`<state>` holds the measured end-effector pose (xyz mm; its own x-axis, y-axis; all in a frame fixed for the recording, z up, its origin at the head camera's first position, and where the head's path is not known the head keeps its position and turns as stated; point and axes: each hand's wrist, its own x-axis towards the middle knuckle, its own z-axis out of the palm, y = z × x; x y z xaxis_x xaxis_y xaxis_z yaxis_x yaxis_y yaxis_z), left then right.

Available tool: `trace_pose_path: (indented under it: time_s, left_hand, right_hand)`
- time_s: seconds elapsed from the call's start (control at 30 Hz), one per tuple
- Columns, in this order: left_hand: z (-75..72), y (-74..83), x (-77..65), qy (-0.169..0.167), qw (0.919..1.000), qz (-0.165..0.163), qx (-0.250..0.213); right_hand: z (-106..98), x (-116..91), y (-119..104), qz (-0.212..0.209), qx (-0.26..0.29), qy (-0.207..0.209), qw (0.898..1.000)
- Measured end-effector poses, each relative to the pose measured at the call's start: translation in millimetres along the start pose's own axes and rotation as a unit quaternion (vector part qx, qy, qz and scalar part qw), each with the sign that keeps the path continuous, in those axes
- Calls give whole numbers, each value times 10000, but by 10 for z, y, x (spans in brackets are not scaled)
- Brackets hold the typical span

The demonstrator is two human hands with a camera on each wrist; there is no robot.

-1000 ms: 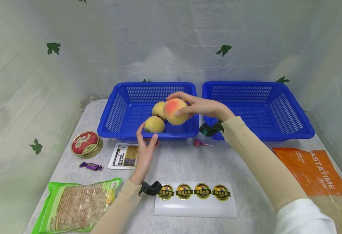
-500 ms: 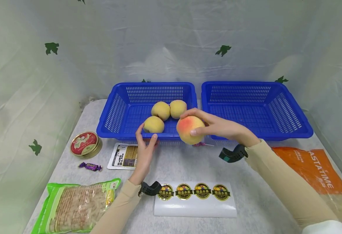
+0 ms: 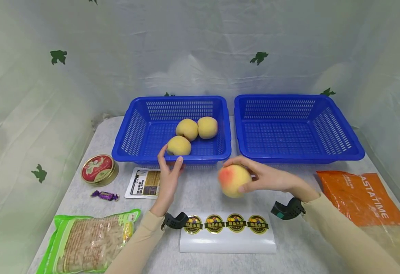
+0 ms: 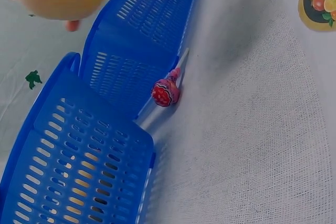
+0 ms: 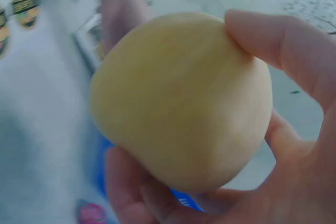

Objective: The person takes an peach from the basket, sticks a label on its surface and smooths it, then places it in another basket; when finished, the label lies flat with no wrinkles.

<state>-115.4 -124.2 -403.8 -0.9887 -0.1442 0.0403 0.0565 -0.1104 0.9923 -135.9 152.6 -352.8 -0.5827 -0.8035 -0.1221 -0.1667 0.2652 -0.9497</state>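
One counter (image 3: pixel 200 194) is occupied by two blue baskets (image 3: pixel 299 156). A sticker sheet (image 3: pixel 227 243) is laid in front. The left hand (image 3: pixel 168 179) is placed at the left basket's front rim; its grip cannot be determined. In the right hand (image 3: pixel 268 178), a peach (image 3: pixel 233 182) is grasped by curled fingers, above the counter between baskets and sheet; light, even pressure is advised against bruising.

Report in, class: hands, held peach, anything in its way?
Right hand gripping peach, off the table. Left hand at front rim of left basket. Lollipop lying nearby; no obstruction seen.
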Motion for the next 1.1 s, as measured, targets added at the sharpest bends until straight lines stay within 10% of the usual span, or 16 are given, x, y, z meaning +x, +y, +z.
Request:
trace_pose_path:
  time_s: [0.53,1.1]
  left_hand:
    - [7,-11,-1,16,10000,78,-59]
    - [-23,-73,26,84,9999,76,93]
  right_hand:
    - [391,91,597,163,-1828,1294,9745]
    - [401,67,598,148,-1562,1333,9786]
